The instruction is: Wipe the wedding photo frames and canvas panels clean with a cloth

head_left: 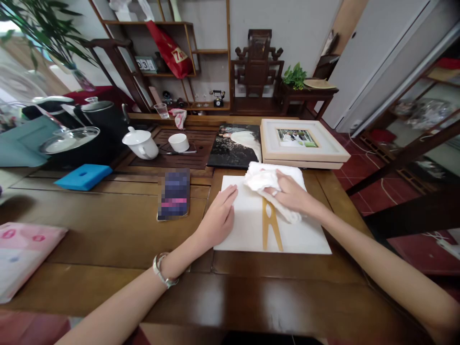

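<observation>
A white picture frame (pixel 247 230) lies face down on the wooden table (pixel 118 235), its gold-coloured stand (pixel 270 227) showing on the back. My left hand (pixel 217 218) rests flat on the frame's left edge, fingers stretched out. My right hand (pixel 293 194) presses a white cloth (pixel 260 179) onto the upper part of the frame, fingers curled over the cloth.
A phone (pixel 173 194) lies left of the frame. Behind it are a framed photo (pixel 300 141), a dark print (pixel 235 146), a tea tray with a white teapot (pixel 141 143) and cup (pixel 178 142). A blue pad (pixel 83 176) and pink packet (pixel 21 254) lie left.
</observation>
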A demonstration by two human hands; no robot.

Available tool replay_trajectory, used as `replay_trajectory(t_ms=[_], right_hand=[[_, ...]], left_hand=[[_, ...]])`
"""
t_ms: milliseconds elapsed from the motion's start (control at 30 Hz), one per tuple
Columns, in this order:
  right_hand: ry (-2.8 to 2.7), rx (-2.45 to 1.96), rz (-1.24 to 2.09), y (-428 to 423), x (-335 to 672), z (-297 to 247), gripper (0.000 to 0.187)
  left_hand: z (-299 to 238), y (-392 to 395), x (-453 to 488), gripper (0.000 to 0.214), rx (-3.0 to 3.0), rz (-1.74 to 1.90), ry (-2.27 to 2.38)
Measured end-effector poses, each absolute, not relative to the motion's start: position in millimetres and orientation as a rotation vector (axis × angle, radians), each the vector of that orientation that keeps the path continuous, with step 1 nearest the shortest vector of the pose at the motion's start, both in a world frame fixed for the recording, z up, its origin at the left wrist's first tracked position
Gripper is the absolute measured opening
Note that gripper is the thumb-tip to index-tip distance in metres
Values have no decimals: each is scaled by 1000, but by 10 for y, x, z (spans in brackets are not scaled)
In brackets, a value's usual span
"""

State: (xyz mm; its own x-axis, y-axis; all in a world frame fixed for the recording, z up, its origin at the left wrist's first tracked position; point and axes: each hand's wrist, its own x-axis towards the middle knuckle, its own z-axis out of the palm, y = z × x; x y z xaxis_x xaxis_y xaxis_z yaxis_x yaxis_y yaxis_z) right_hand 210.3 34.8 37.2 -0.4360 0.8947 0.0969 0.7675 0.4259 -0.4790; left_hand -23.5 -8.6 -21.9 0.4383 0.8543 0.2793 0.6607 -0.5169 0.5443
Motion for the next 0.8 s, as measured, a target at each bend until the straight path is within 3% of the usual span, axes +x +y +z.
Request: replay_trajectory(t_ms=[167, 433, 533, 700, 800], right_hand=[[-2505, -1236, 449, 202, 1861, 330, 41], [-2825, -925, 282, -968, 1837, 267, 72], [-2774, -1037, 381, -781, 1844, 321, 65], [-2514, -1357, 444, 92, 2007, 398, 35], [-2380, -1521, 414, 374, 2204, 404, 33]], left_hand=[[-237, -76, -246, 47, 2345, 796, 1257], [-268, -72, -277, 51, 2359, 764, 1228], [-262, -72, -275, 50, 2355, 752, 1236], [-240, -85, -260, 49, 2351, 791, 1245], [-223, -94, -250, 48, 2353, 780, 1267]])
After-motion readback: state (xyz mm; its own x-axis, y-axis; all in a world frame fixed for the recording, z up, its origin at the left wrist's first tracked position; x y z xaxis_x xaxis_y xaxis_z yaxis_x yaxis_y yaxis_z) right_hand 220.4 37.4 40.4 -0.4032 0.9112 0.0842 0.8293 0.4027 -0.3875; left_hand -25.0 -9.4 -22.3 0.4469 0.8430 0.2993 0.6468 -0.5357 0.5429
